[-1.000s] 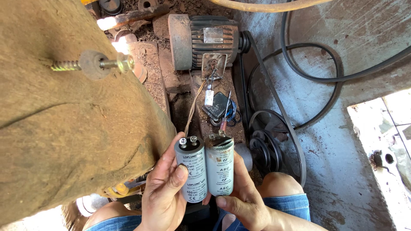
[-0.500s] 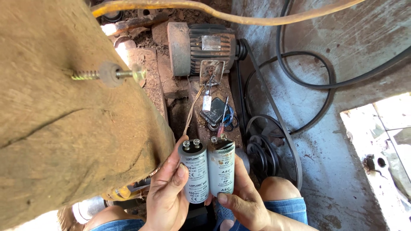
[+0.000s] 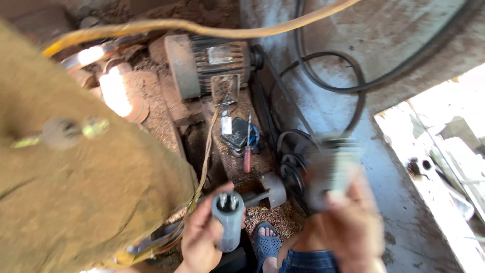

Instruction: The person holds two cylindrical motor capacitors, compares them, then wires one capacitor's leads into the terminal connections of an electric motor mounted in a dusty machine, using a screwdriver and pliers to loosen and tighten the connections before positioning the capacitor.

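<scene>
Left hand closed around a grey capacitor, fingers wrapped at mid-body, thumb side toward the camera. Cylinder held upright with its terminal end up, so the terminals face the viewer. It sits low centre in view, just above a sandalled foot.

Right hand raised and badly blurred. It grips a second pale cylinder, apparently another capacitor; how tightly the fingers close cannot be read through the blur. The two cylinders are apart, the right one higher and further right.

Between and beyond the hands: a dark pulley with belt, and a short shaft stub over sawdust. Further up, a red-handled screwdriver lies beside a small black part on the dirty base. A thin wire runs from the motor's terminal box down toward the left hand. Motor sits at the top, finned, rusted. A yellow hose crosses above it; black cables loop on the concrete floor at right. Large tan housing fills the left.
</scene>
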